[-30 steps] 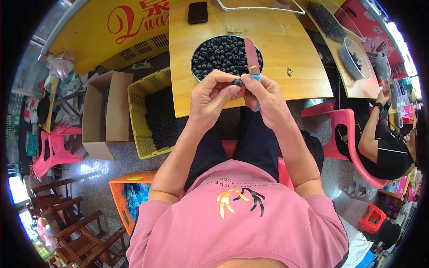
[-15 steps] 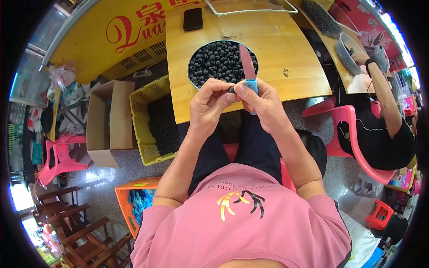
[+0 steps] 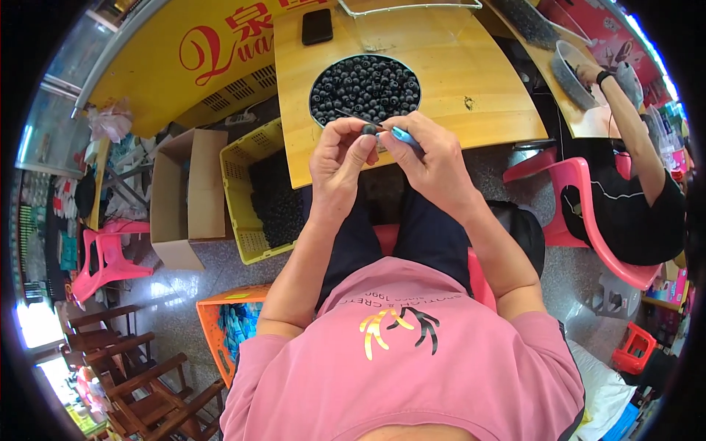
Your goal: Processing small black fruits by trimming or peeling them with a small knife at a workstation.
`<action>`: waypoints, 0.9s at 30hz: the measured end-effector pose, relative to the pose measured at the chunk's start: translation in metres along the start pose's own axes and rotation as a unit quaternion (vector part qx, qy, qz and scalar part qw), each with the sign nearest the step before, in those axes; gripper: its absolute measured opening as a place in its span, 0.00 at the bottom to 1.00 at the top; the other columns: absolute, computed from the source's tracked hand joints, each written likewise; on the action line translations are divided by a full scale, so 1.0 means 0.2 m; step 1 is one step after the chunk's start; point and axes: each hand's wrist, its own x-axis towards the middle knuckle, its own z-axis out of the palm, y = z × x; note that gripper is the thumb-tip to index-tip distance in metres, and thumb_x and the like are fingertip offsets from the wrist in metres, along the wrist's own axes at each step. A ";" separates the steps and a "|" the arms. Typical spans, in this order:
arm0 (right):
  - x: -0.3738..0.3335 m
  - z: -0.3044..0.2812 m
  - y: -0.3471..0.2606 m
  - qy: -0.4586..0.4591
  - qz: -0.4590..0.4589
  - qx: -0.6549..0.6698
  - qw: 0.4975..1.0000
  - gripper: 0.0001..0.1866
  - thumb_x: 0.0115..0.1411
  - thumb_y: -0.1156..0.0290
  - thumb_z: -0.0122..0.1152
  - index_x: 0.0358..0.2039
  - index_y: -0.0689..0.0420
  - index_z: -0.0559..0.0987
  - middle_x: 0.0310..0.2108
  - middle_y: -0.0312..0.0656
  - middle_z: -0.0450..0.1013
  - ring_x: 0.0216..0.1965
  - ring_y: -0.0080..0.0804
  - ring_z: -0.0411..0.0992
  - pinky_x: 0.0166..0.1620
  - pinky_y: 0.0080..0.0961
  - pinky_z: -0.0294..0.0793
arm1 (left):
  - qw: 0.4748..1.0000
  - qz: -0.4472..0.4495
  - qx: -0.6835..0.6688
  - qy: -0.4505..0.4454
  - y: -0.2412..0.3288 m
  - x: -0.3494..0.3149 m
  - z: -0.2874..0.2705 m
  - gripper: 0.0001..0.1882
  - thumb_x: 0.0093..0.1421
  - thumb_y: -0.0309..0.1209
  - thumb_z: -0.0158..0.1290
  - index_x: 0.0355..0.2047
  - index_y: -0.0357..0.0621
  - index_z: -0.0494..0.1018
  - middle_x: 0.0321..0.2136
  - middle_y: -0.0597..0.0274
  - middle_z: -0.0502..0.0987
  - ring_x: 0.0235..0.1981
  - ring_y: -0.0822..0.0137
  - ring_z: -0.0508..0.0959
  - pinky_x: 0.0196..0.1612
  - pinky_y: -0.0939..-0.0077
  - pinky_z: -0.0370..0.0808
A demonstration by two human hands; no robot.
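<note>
My left hand (image 3: pixel 337 165) pinches a small dark round ball (image 3: pixel 369 129) between thumb and fingertips. A knife with a light blue handle (image 3: pixel 406 137) is gripped in my right hand (image 3: pixel 439 156). Its thin blade points left, seen nearly edge-on, close to the ball; whether it touches cannot be made out. Both hands are close together above the near edge of the wooden table (image 3: pixel 478 92). Just beyond them stands a round bowl (image 3: pixel 421 90) full of similar dark balls, some with a paler ring or spot.
A black phone (image 3: pixel 317 27) lies on the table, below a white-rimmed tray (image 3: pixel 412 9). Left of the table are a yellow crate (image 3: pixel 239 198) with dark contents and a cardboard box (image 3: pixel 207 184). At right, another person's hand (image 3: pixel 588 73) reaches into a clear container (image 3: pixel 570 79).
The knife blade has swung from pointing up and away, broad side showing, to lying leftward by the ball. My right hand has turned with it. The view has shifted slightly.
</note>
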 end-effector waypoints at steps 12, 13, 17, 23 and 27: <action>-0.06 -0.04 -0.05 -0.001 -0.073 -0.102 0.992 0.09 0.57 0.74 0.63 0.38 0.61 0.79 0.27 0.44 0.72 0.22 0.35 0.71 0.25 0.26 0.69 | 1.000 0.008 -0.013 -0.018 0.05 -0.05 0.06 0.08 0.64 0.24 0.52 0.44 0.40 0.70 0.36 0.64 0.75 0.30 0.77 0.72 0.35 0.84 0.70; -0.06 -0.05 -0.05 -0.002 -0.076 -0.104 0.992 0.09 0.57 0.75 0.63 0.39 0.60 0.79 0.26 0.43 0.72 0.21 0.35 0.71 0.25 0.26 0.69 | 1.000 0.010 -0.011 -0.022 0.04 -0.05 0.05 0.08 0.64 0.24 0.52 0.44 0.40 0.70 0.36 0.64 0.75 0.30 0.77 0.72 0.34 0.85 0.70; -0.06 -0.05 -0.02 -0.001 -0.064 -0.096 0.993 0.10 0.56 0.76 0.64 0.40 0.59 0.79 0.26 0.42 0.72 0.21 0.32 0.70 0.25 0.25 0.68 | 0.999 0.006 0.001 -0.033 0.04 -0.04 0.04 0.08 0.64 0.24 0.52 0.44 0.39 0.70 0.36 0.64 0.75 0.30 0.77 0.72 0.34 0.85 0.70; -0.05 -0.07 0.01 0.006 -0.068 -0.101 0.993 0.10 0.56 0.76 0.64 0.40 0.59 0.80 0.24 0.41 0.71 0.19 0.30 0.68 0.24 0.24 0.67 | 0.999 -0.005 -0.004 -0.046 0.03 -0.01 0.05 0.08 0.64 0.24 0.52 0.43 0.39 0.70 0.35 0.65 0.75 0.30 0.77 0.72 0.34 0.84 0.70; -0.04 -0.07 0.03 0.010 -0.057 -0.102 0.993 0.10 0.57 0.75 0.63 0.40 0.58 0.80 0.24 0.41 0.70 0.19 0.31 0.68 0.24 0.24 0.67 | 0.999 -0.014 -0.015 -0.042 0.01 0.02 0.05 0.08 0.64 0.24 0.52 0.43 0.38 0.70 0.35 0.64 0.75 0.31 0.76 0.72 0.35 0.84 0.70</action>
